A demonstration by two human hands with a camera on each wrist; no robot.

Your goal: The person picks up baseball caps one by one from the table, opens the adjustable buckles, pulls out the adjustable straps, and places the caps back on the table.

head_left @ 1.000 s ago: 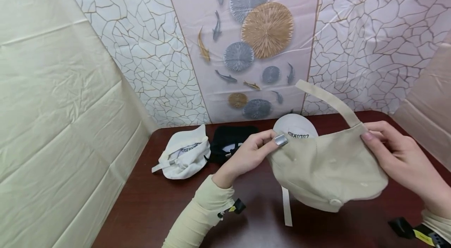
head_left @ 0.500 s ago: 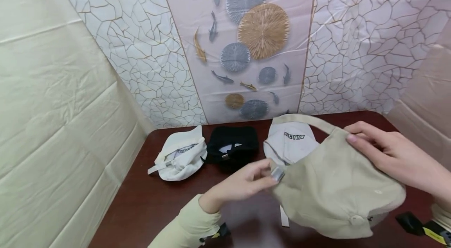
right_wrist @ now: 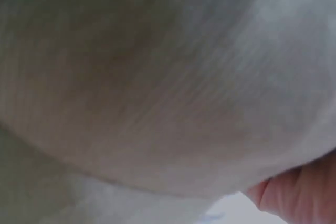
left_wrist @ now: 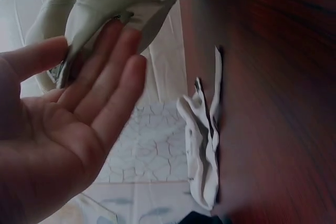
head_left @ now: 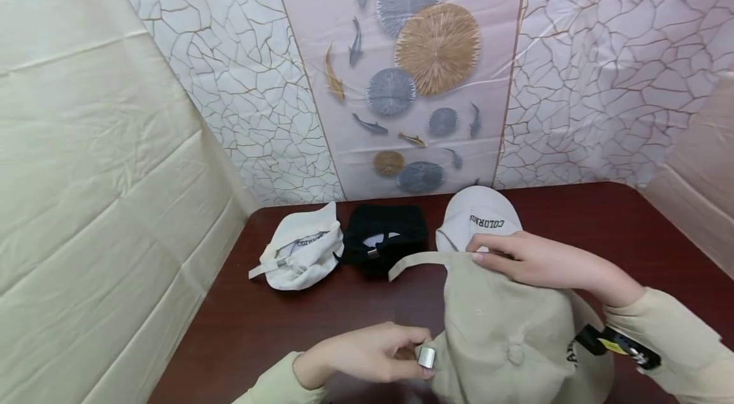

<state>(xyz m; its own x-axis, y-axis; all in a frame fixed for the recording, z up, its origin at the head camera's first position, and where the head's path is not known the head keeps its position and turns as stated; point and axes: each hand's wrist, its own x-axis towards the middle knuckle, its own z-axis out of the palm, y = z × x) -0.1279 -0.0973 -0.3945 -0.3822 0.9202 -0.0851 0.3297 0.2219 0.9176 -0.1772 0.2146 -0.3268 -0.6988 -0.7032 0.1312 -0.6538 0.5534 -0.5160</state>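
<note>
Thumb and fingers of the left hand (head_left: 375, 353) pinch the beige baseball cap (head_left: 499, 315) at its silver buckle (head_left: 427, 357); those of the right hand (head_left: 539, 264) grip the opposite edge, where a loose strap (head_left: 421, 259) sticks out. The cap hangs crown toward the viewer above the near side of the reddish-brown table (head_left: 275, 340). Beyond lie a white "COLORAD…" cap (head_left: 478, 205), a black cap (head_left: 384, 219) and an off-white cap (head_left: 306, 264).

The beige baseball cap (head_left: 504, 321) is matt woven cloth, softly creased, with a shiny silver metal buckle (head_left: 426, 357). The crumpled white cap (head_left: 304, 273) and the black cap (head_left: 395, 219) are matt fabric. The reddish table (head_left: 321, 308) has a smooth, glossy wood finish.
</note>
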